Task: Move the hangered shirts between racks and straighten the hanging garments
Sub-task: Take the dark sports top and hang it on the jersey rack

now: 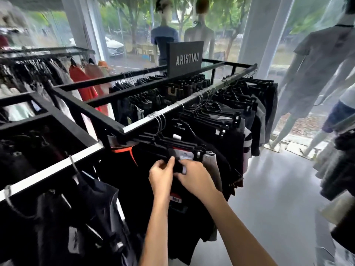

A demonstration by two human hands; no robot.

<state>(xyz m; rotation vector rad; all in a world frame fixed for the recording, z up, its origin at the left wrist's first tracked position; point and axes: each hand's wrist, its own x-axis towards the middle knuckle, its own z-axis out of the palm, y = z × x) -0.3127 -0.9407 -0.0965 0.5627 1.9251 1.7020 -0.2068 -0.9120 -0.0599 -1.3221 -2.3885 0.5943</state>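
Both hands work the front garment at 6 o'clock on the near rail. Left hand [161, 174] pinches a black hanger clip [175, 163] between thumb and fingers. Right hand [194, 178] has its fingers curled onto the same clip and waistband area, just beside the white size tag [186, 156]; can't tell exactly what it pinches, the fingers hide it. The grip of both hands is close together, nearly touching.

The item being handled is a black garment [146, 169] with orange trim, hanging from the chrome rail [192, 100] that runs from 7 o'clock up to 1 o'clock.

Progress, my read: mid-task, straightening phase. Garments further along the rail toward 1 o'clock hang in fairly even bunches, hooks grouped, so that stretch looks tidy. The front bunch under the hands isn't squared up yet. Whether any rack-to-rack moves are done I can't tell from this. The lower rail [51, 170] at 8 o'clock holds dark shirts at uneven angles, probably still to do.

Surroundings: black ARISTINO sign [185, 58] at 12 o'clock on the frame top. Back rack [48, 49] at 10 o'clock with red and peach tops. Mannequins [165, 37] at 12 and another at 2 o'clock by the window.

Obstructions: black frame corner post [107, 121] sits just left of the work spot, and tightly packed hangers crowd the right side. Grey floor at 4 o'clock is open for stepping.
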